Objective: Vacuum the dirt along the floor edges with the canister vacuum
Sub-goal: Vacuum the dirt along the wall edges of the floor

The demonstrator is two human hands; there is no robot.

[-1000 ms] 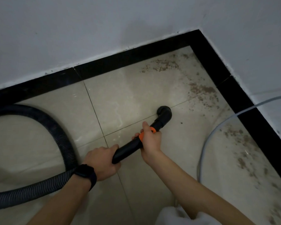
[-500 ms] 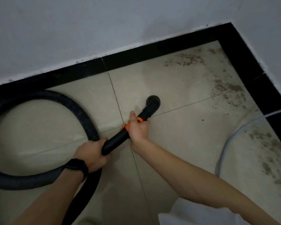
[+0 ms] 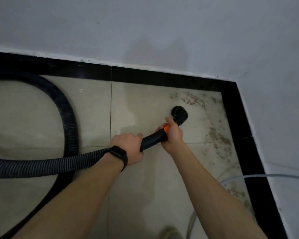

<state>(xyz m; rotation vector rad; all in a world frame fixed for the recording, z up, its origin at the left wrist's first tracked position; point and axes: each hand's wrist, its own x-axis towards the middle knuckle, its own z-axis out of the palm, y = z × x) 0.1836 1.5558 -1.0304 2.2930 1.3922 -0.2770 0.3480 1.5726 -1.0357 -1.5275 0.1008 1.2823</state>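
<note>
The rigid black tube [image 3: 152, 138] of the canister vacuum is held in both hands, slanting up and to the right across the floor. The left hand [image 3: 128, 147] is wrapped around its rear end, where the ribbed hose [image 3: 41, 163] joins, and a black wristband [image 3: 118, 155] is worn on that wrist. The right hand [image 3: 173, 133] is clamped around the orange collar [image 3: 166, 130] further forward, with the thumb laid along the tube toward the nozzle [image 3: 179, 113]. The nozzle, a short rounded black elbow, is set down on the tile just beyond the right hand, at the near edge of the dirt [image 3: 217, 137]. The dirt is seen as brown, grainy specks scattered along the right-hand floor edge and into the corner. The hose is corrugated and matte, and is looped in a wide curve at the left. The floor [image 3: 93, 109] is laid with glossy beige tiles divided by thin grout lines and bordered by a shiny black skirting [image 3: 162, 76] below a white painted wall [image 3: 145, 31]. A thin grey cable [image 3: 266, 176] is draped from the right wall onto the floor.
</note>
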